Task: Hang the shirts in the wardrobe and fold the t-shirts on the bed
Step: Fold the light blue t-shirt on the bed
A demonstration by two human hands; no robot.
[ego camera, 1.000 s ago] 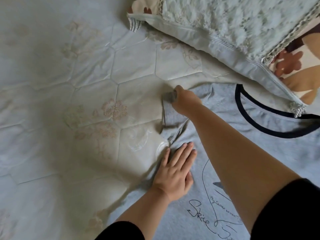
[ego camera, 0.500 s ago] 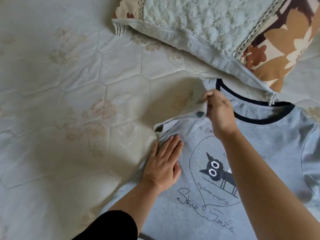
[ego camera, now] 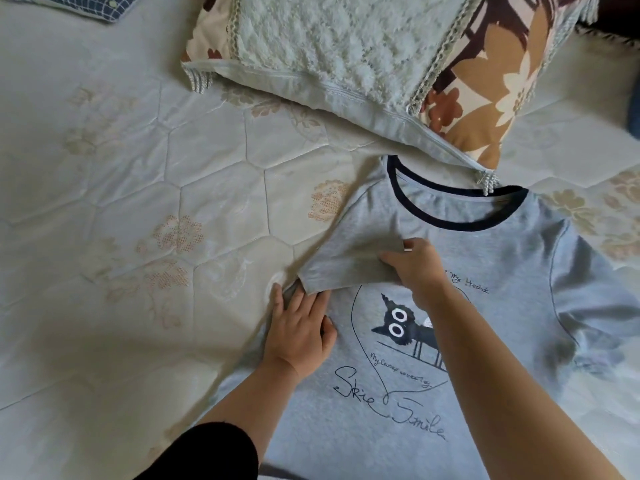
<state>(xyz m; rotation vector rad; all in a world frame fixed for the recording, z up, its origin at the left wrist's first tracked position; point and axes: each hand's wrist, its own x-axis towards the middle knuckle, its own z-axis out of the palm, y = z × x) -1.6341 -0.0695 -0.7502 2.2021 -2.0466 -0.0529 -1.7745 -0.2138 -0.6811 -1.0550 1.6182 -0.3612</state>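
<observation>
Covering the frame, quilted mattress [ego camera: 145, 188], fringed pillow [ego camera: 332, 53], grey t-shirt [ego camera: 519, 271]

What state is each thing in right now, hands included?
t-shirt: flat on the bed, print up, one sleeve folded in.
sleeve: folded across the chest.
left hand: flat, fingers straight, pressing the shirt's side at the fold.
right hand: pinching the sleeve's end.
pillow: lying on the bed, corner over the collar.

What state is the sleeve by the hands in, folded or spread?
Folded: the sleeve lies across the t-shirt chest, held by the right hand.
</observation>
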